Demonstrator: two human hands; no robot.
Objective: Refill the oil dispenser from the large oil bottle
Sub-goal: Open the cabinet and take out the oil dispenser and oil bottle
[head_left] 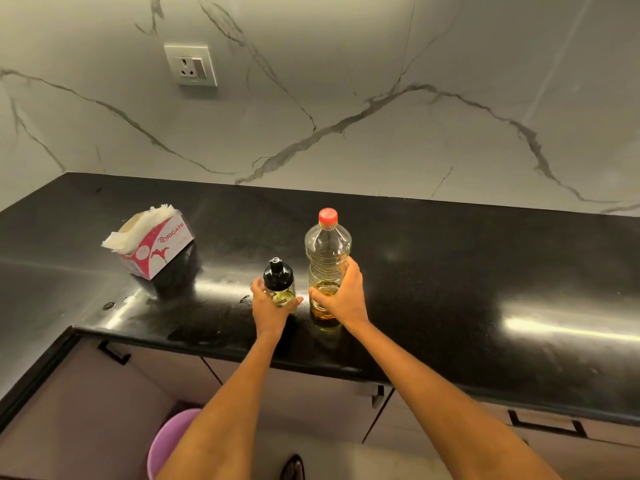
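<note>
Presently, head view, items on the black polished worktop [450,271]:

Oil dispenser [279,284]: small glass jar with a black pump top, upright near the front edge, a little yellowish content visible at the bottom. The left hand [270,304] grips its lower body, fingers [258,284] curled round the left side and the thumb round the right.

Large oil bottle [327,258]: clear plastic, ribbed, red cap [328,216] screwed on, upright just beside the dispenser on its right, the two apart. Oil fills only the lowest part. The right hand [341,299] holds the lower half, fingers wrapped round the right side, thumb across the front.

Tissue box [157,249]: white and red card, lettered "ORIGAMI", tilted, with white tissues [138,225] spilling from the open top; well apart from the bottles, to the left.

Wall [346,98]: pale marble with grey veins, carrying a white socket plate [191,65] with a switch.

Below the worktop: cupboard fronts with black handles [114,353], and a lilac bucket [166,441] on the floor, partly hidden by the left forearm.
</note>
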